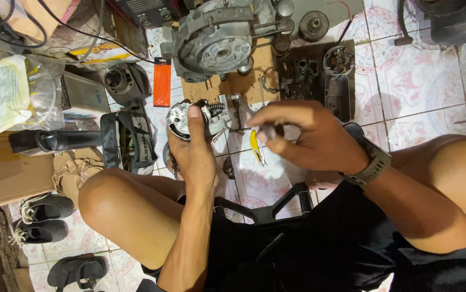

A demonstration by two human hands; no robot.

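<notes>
Above the tiled floor (406,81), the left hand (192,151) clamps a round metal part (181,119). At its three o'clock, the right hand (308,138) pinches a small blurred piece (270,131).

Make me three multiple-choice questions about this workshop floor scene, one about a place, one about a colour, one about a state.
1. Where does the big grey metal engine casing sit?
A. on the floor ahead of the person
B. on the person's lap
C. beside the dark shoes

2. What colour is the flat rectangular tag left of the brown cardboard sheet?
A. blue
B. orange
C. white

3. What is the left hand doing?
A. resting on a knee
B. hanging open
C. gripping a round silver metal part with a spring

Answers: 1 A, it lies at the frame's top, beyond both hands. 2 B, plainly orange. 3 C, thumb presses on it while the right hand pinches something small nearby.
</notes>
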